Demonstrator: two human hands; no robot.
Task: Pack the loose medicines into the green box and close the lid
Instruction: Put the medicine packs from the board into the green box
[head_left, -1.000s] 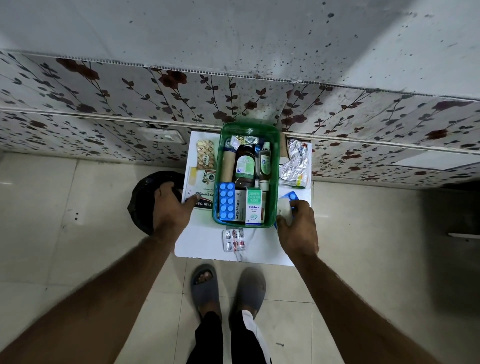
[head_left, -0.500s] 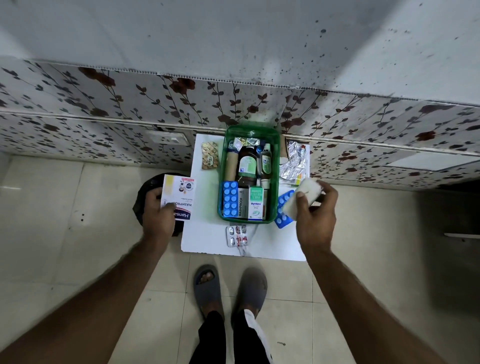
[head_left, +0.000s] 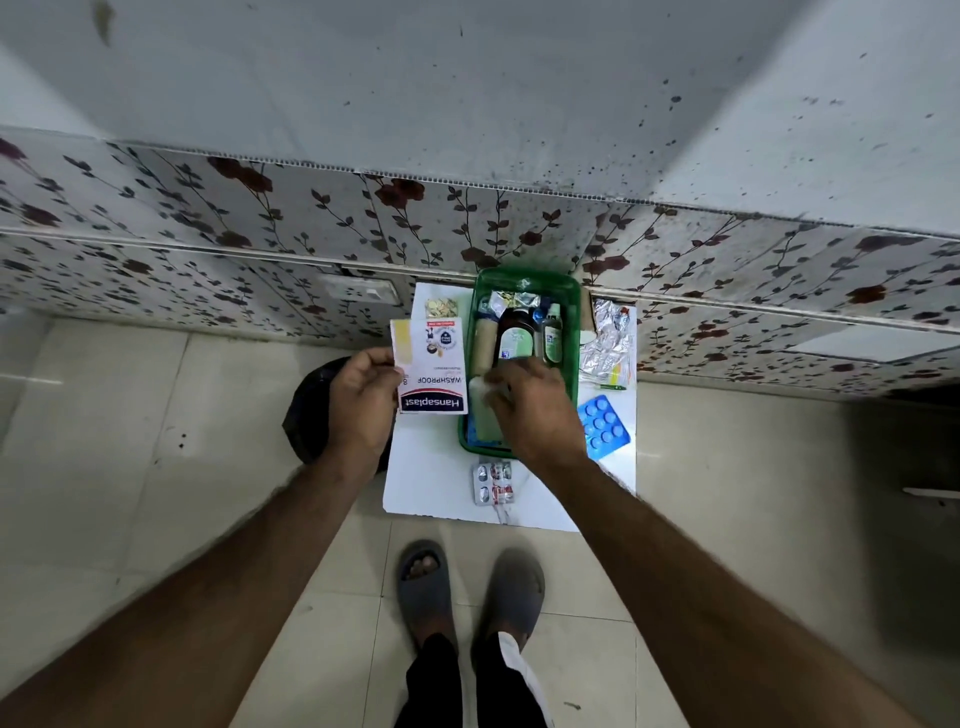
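A small white worktop (head_left: 431, 483) stands against a wall clad in flower-patterned panels, with pale floor tiles around it and a dark round object (head_left: 306, 415) on the floor just beside its left edge. The green box (head_left: 571, 332) sits open at the back middle of the worktop, touching or nearly touching the wall, and already holds a brown syrup bottle (head_left: 514, 335), a smaller bottle (head_left: 551, 338) and a beige roll (head_left: 482, 343) standing side by side. Loose medicines lie around it: a gold blister strip (head_left: 441, 307) at the back left, crumpled silver foil strips (head_left: 608, 343) to the right, a blue blister pack (head_left: 602, 426) just beside the box's right front corner, and a silver and red strip (head_left: 493, 483) in front of the box. The left hand (head_left: 363, 405) is held above the worktop's left edge, its fingers pinching a white Hansaplast plaster box (head_left: 431, 369) by its left side, label upside down. The right hand (head_left: 535, 410) reaches over the front of the green box, palm down, fingers curled around a pale whitish packet (head_left: 483, 410) that is blurred and lies over the box's front left part. Two feet in grey slippers (head_left: 423, 582) stand below.
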